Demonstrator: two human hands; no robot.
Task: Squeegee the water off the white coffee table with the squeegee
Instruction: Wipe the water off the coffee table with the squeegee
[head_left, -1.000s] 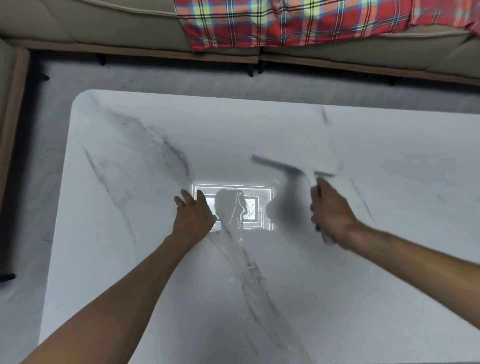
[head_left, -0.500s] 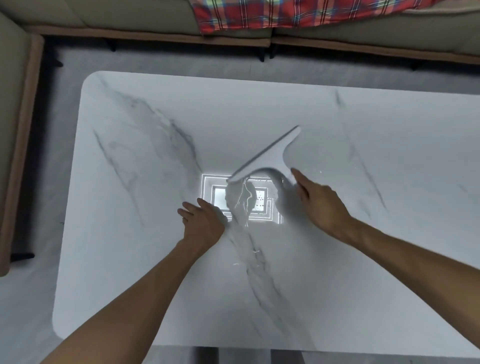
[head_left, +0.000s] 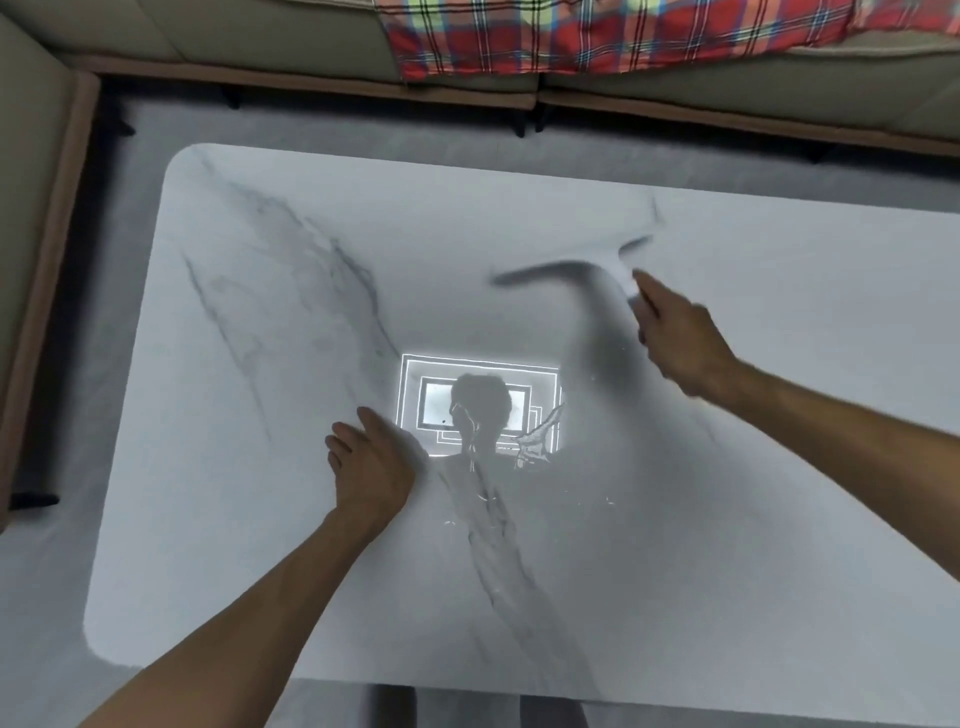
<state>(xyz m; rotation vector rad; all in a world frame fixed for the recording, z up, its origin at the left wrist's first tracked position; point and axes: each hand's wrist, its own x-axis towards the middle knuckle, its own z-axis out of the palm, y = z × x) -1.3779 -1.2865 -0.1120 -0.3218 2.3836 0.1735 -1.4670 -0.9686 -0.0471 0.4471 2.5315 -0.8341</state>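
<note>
The white marble-veined coffee table (head_left: 249, 545) fills most of the view. My right hand (head_left: 680, 343) is shut on the handle of a white squeegee (head_left: 626, 265), which is motion-blurred over the table's far right of centre. Its dark shadow lies just to its left. My left hand (head_left: 371, 470) rests flat on the table near the middle, fingers together. Thin streaks and drops of water (head_left: 537, 441) glint beside a bright ceiling-light reflection (head_left: 431, 374) and trail toward me along a grey vein.
A beige sofa (head_left: 727, 88) with a red plaid blanket (head_left: 597, 36) runs along the far side. Another sofa section (head_left: 36, 218) stands at the left. Grey carpet (head_left: 47, 571) surrounds the table. The table's near edge is close to me.
My right hand has swung the squeegee from above the light reflection to the right and farther away. My left hand has stayed pressed on the table.
</note>
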